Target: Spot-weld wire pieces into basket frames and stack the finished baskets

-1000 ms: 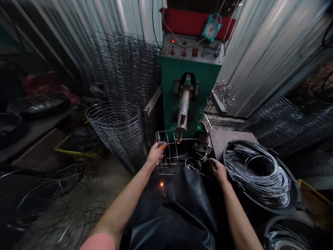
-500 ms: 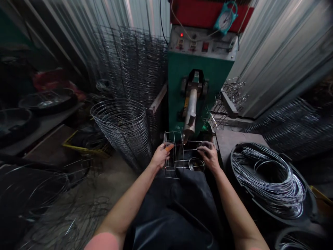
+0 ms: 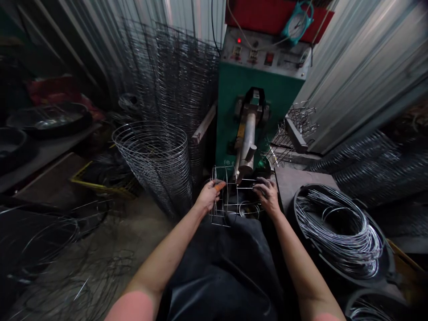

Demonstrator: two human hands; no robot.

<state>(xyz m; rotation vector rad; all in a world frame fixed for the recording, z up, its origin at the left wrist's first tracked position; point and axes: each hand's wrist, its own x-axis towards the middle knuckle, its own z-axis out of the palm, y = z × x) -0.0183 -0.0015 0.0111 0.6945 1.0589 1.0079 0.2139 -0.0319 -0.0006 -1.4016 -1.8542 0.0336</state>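
A frame of bright steel wire (image 3: 224, 208), made of upright hoops joined by straight horizontal rods, is held between the two hands, just below the tip of the silver cylindrical electrode arm (image 3: 246, 151) of a green spot-welding machine (image 3: 230, 102). Its long axis runs crosswise to the person, left to right, with the hoop end toward the left hand (image 3: 209, 197) and the rod ends toward the right hand (image 3: 268, 197). Both hands are closed on the frame: the left hand's fingers wrap the hoops, and an orange fingertip covering (image 3: 220, 186) shows on that hand, while the right hand's fingers curl over the rods. The electrode tip sits about midway between the hands, so neither is clearly nearer. Below the frame are small wire rings (image 3: 249, 209) and a black lap apron (image 3: 217, 267). To the left stands a tall stack of wire hoops (image 3: 150, 165). To the right, beyond a grey steel tabletop (image 3: 302, 187), a black tub holds coiled wire (image 3: 337, 232).
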